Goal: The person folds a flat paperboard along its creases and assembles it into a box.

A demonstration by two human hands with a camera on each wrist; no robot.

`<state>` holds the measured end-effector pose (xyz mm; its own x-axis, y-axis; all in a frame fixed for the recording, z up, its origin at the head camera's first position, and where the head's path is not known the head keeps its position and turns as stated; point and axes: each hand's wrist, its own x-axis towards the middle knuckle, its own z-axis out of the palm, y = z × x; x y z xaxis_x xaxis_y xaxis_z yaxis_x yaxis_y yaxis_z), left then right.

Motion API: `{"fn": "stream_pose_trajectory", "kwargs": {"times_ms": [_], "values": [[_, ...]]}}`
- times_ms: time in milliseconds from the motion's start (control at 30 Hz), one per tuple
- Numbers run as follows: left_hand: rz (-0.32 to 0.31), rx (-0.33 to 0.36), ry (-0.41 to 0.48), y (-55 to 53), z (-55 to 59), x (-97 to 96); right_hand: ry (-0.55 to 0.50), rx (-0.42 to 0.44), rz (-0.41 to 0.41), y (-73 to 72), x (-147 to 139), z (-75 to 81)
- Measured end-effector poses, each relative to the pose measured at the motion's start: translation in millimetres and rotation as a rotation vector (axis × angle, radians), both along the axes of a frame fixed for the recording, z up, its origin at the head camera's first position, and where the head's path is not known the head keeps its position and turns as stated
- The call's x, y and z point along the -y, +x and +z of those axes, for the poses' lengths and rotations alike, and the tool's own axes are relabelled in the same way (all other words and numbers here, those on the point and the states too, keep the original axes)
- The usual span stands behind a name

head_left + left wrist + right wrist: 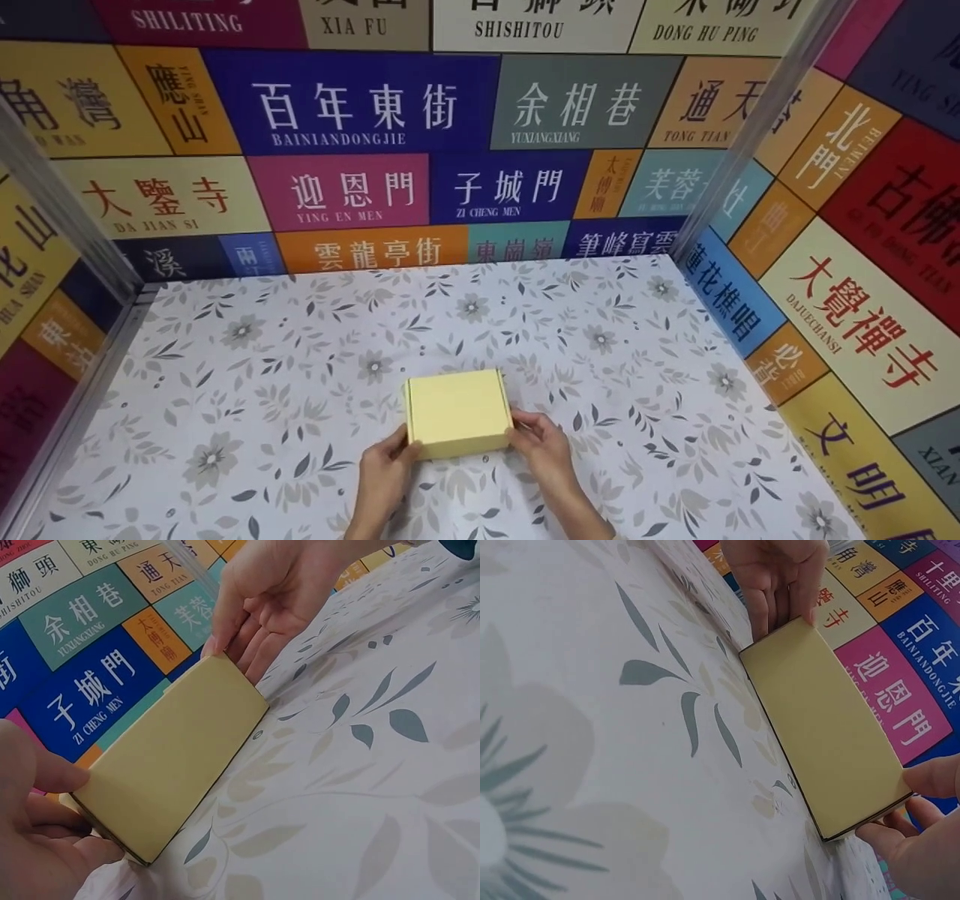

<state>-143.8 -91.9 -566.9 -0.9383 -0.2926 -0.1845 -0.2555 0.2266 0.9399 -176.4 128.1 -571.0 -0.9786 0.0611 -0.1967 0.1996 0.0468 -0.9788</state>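
A small pale yellow cardboard box [457,409] with its lid closed sits low at the table's front middle. My left hand [386,465] grips its left end, thumb at the front corner and fingers along the side. At the opposite end my right hand [546,448] holds the box the same way, thumb near the front right corner. The left wrist view shows the long front face of the box [172,757] between both hands, its lower edge right at the tabletop. From the right wrist, the same face of the box [825,727] appears, with curled fingers at each end.
A white table [300,360] printed with grey leaves and flowers lies under the box. Behind it rises a wall of coloured panels [360,105] bearing Chinese lettering, and more panels [862,315] stand along the right side. Metal corner posts [60,180] meet the panels at the left.
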Motion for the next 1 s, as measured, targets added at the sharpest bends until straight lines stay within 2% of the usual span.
{"fn": "stream_pose_trajectory", "kwargs": {"times_ms": [167,567,733,867,1000], "values": [[0.019,0.032,0.053,-1.0,-0.5,0.4,-0.001,0.003,0.000,-0.4,-0.3,-0.6],[0.013,0.040,0.034,-1.2,-0.9,-4.5,-0.031,0.027,-0.013,0.0,-2.0,-1.2],[0.002,0.010,0.044,1.9,-3.1,-5.1,-0.033,0.018,-0.022,2.3,-3.1,-3.6],[-0.003,-0.022,0.020,4.1,-4.8,-2.6,-0.021,0.015,-0.005,3.0,-2.1,-2.4],[-0.002,-0.019,0.022,6.9,-7.7,-0.2,-0.010,0.030,0.009,3.5,-5.3,3.6]]}}
